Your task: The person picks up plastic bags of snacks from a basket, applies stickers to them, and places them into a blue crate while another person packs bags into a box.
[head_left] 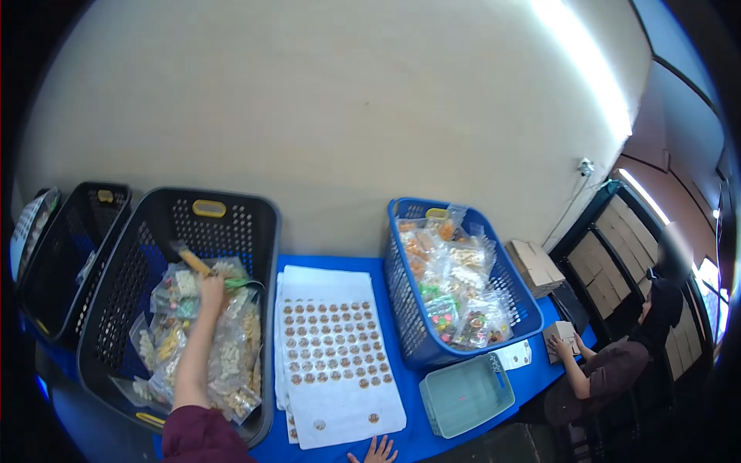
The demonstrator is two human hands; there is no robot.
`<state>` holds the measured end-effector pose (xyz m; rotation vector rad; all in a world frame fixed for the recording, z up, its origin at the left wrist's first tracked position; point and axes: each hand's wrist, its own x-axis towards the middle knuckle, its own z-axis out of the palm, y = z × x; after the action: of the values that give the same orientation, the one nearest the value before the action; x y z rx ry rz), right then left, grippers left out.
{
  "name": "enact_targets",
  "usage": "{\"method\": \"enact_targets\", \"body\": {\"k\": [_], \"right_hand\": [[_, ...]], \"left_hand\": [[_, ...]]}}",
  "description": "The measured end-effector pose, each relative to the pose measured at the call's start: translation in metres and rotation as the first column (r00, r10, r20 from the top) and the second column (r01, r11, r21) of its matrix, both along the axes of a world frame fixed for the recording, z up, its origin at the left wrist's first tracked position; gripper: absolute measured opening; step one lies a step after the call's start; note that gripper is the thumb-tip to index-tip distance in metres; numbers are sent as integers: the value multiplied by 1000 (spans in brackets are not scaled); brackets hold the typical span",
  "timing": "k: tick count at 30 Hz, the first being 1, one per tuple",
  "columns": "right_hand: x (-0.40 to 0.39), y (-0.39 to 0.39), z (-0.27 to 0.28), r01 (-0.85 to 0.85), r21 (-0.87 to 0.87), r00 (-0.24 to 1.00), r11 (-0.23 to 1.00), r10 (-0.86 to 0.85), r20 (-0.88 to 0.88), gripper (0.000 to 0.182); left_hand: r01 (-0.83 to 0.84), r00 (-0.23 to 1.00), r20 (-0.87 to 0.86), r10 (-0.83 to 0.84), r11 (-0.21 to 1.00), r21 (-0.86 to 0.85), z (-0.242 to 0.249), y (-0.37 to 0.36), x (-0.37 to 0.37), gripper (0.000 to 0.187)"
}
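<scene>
My left hand (211, 292) reaches down into the large black basket (248, 210) on the left. Its fingers are closed on a clear plastic packet (193, 261) with a long tan piece showing in it. Around and under the hand lie several clear packets of pale and yellowish snack pieces (230, 356), some with green in them. My right hand (374, 451) is at the bottom edge of the view, fingers spread, beside the lower edge of white sheets of round stickers (351, 413). Nothing shows in it.
A blue basket (401, 309) full of snack packets stands right of the sheets, with a green tray (463, 424) in front. Another black basket (46, 297) is at far left. A co-worker (610, 378) handles a cardboard box (559, 339) near stacked flat cardboard (532, 262).
</scene>
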<state>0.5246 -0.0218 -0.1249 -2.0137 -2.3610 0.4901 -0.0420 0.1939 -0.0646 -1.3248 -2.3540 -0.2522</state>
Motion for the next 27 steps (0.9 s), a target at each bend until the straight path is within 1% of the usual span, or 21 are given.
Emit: {"method": "enact_targets", "body": {"k": [1, 2, 4, 5, 6, 7, 8, 10, 12, 14, 16, 17, 19, 20, 21, 23, 24, 25, 26, 27], "right_hand": [[-1, 3, 5, 14, -67, 1000, 998, -14, -4, 97], [0, 5, 4, 11, -42, 1000, 999, -11, 4, 97], [3, 2, -3, -10, -12, 1000, 1000, 11, 20, 97], [3, 3, 3, 8, -67, 1000, 998, -9, -11, 98], [3, 5, 2, 9, -58, 1000, 998, -9, -6, 98], [4, 5, -1, 8, -53, 1000, 999, -8, -2, 98], [5, 3, -2, 5, -50, 1000, 999, -5, 1, 98], [4, 3, 2, 2, -42, 1000, 999, -3, -17, 99], [6, 4, -2, -6, -19, 1000, 1000, 5, -23, 99], [7, 3, -1, -10, -34, 1000, 999, 9, -29, 100], [8, 5, -5, -6, -50, 999, 999, 4, -32, 101], [9, 5, -6, -19, -66, 1000, 998, 18, -15, 100], [17, 10, -36, -33, -33, 999, 999, 32, -30, 103], [21, 10, -48, -39, -14, 998, 999, 38, -42, 104], [25, 14, -49, -50, -114, 998, 992, 47, -29, 107], [30, 28, -31, -74, -310, 992, 948, 39, -118, 107], [31, 37, -17, -92, -407, 987, 909, 28, -161, 107], [27, 48, 26, -91, -486, 985, 870, 8, -170, 93], [30, 61, 46, -217, -577, 879, 788, -99, -466, 84], [36, 72, 59, -365, -609, 683, 704, -243, -689, 76]], "left_hand": [[17, 1000, -25, -15, 995, 102, 40, -3, 11, 10], [-6, 986, 165, -28, 980, 200, 71, 0, 10, 12], [146, 941, 223, -255, 899, 413, 132, -8, 12, 14], [170, 904, 283, -321, 876, 451, 169, -15, 22, 14], [190, 860, 336, -384, 852, 487, 202, -20, 35, 15], [235, 759, 427, -492, 818, 526, 222, -23, 42, 16], [228, 602, 550, -579, 785, 576, 243, -30, 59, 15], [276, 470, 577, -668, 732, 623, 263, -45, 91, 14], [325, 350, 597, -721, 692, 645, 280, -72, 133, 12], [365, 253, 680, -688, 719, 591, 289, -100, 172, 10], [442, 184, 678, -712, 676, 590, 300, -130, 212, 9], [439, 156, 708, -689, 691, 575, 302, -143, 230, 9], [435, 105, 763, -638, 719, 542, 302, -168, 260, 9], [393, 8, 793, -609, 731, 558, 297, -179, 271, 10], [350, -89, 811, -579, 744, 570, 289, -190, 284, 10], [203, -230, 784, -577, 759, 619, 264, -204, 312, 11], [272, -186, 858, -479, 814, 513, 239, -212, 314, 11], [169, -340, 775, -533, 776, 608, 217, -213, 331, 12], [89, -398, 776, -489, 821, 563, 192, -213, 346, 13], [24, -512, 735, -445, 848, 530, 174, -213, 363, 15]]}}
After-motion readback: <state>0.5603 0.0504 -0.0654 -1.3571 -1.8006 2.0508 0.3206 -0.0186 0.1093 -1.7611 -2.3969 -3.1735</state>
